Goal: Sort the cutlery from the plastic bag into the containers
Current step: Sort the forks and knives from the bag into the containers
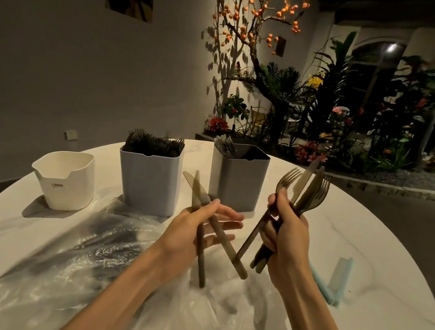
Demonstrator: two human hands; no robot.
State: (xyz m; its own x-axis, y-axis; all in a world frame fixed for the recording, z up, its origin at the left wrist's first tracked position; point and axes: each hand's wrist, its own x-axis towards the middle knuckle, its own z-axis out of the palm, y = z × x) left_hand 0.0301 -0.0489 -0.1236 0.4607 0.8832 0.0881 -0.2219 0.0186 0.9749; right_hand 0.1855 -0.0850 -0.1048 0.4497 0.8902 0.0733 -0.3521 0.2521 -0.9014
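My left hand (196, 227) pinches two dark plastic knives (198, 193), blades up and handles crossing below the palm. My right hand (284, 230) grips a bundle of forks and knives (309, 190), tines and blades pointing up. Both hands hover above the clear plastic bag (103, 255), which holds more dark cutlery. Behind stand three containers: a white one (68, 185) on the left, a pale blue one (150, 180) packed with dark forks, and a grey one (239, 180) with a few light pieces at its left corner.
The round white marble table (367, 242) curves away on the right. Pale blue strips (337, 279) lie on it to the right of my right arm. Beyond the table are a wall, a decorative tree and plants.
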